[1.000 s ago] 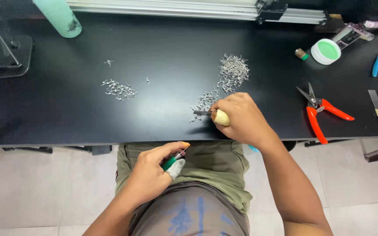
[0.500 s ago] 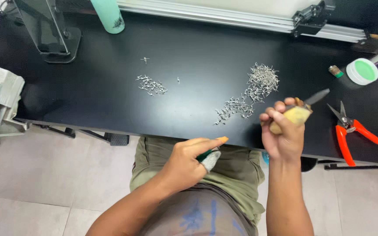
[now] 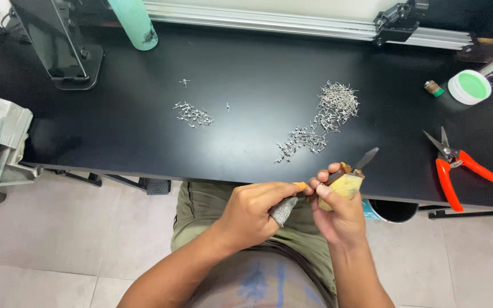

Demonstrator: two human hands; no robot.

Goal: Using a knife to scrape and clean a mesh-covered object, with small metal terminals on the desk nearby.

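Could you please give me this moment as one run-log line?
left hand: small grey-tipped piece, orange fingertip cover | right hand: yellow-handled dark-tipped tool | hands meeting below black table edge | silver pin pile untouched

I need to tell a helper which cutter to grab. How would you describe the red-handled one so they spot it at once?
Start at the black table and go to its right end, near the front edge. There the snips lie flat, dark blades pointing toward the back, bright red-orange handles splayed open. Nothing else on the table is that colour; the round green-topped tin behind them is the nearest thing.
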